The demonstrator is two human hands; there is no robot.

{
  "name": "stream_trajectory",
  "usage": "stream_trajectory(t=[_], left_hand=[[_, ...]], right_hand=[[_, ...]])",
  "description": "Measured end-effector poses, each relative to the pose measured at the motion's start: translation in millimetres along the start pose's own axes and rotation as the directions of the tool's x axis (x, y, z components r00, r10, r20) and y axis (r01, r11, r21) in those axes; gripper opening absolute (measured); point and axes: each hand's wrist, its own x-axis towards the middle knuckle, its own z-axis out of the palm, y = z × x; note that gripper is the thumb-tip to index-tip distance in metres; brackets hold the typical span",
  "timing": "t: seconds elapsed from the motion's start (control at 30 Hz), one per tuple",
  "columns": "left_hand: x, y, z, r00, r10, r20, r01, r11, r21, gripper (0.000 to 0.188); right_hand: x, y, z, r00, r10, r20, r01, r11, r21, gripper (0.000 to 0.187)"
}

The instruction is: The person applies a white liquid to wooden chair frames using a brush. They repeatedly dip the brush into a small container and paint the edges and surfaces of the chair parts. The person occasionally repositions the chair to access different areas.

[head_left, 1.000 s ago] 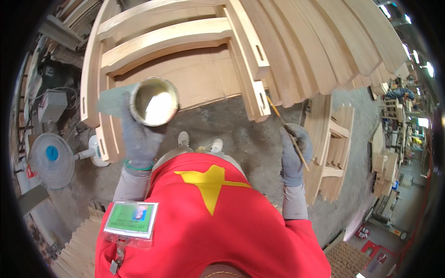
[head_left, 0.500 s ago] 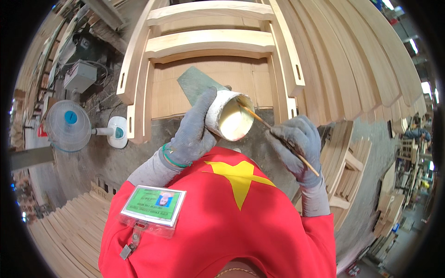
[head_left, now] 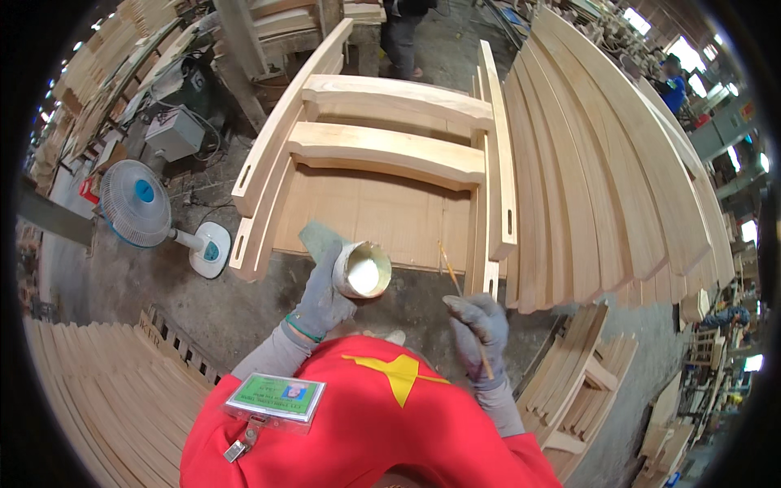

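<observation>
My gloved left hand (head_left: 323,285) is wrapped round a round pot (head_left: 351,286) of white, glue-like liquid, its mouth tilted toward me. A flat grey-green piece (head_left: 320,241) juts out beyond the same hand; whether the hand grips it too is unclear. To the right, my gloved right hand (head_left: 480,329) is closed on a thin wooden brush (head_left: 452,272), its tip pointing away from me and apart from the pot. Ahead of both hands stands a pale wooden frame (head_left: 386,154) with slotted uprights and curved cross rails.
Long curved boards (head_left: 602,187) are stacked at the right, and more boards (head_left: 106,398) lie at the lower left. A standing fan (head_left: 138,203) is on the left near a grey box (head_left: 175,134). Smaller wooden frames (head_left: 569,390) lie at the lower right. Another person's legs (head_left: 400,45) show at the back.
The brush has come out of the pot, and my right hand has moved away from it. The view has shifted, showing more of the wooden frame and the area behind it.
</observation>
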Motion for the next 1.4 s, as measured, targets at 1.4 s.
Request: stream_trajectory(t=[1.4], left_hand=[[99.6, 75.5, -136.2, 0.996, -0.036, -0.083, 0.034, 0.999, -0.029, 0.054]], right_hand=[[7.1, 178.8, 154.3, 0.958, 0.062, 0.280, 0.096, 0.851, -0.517, 0.030]])
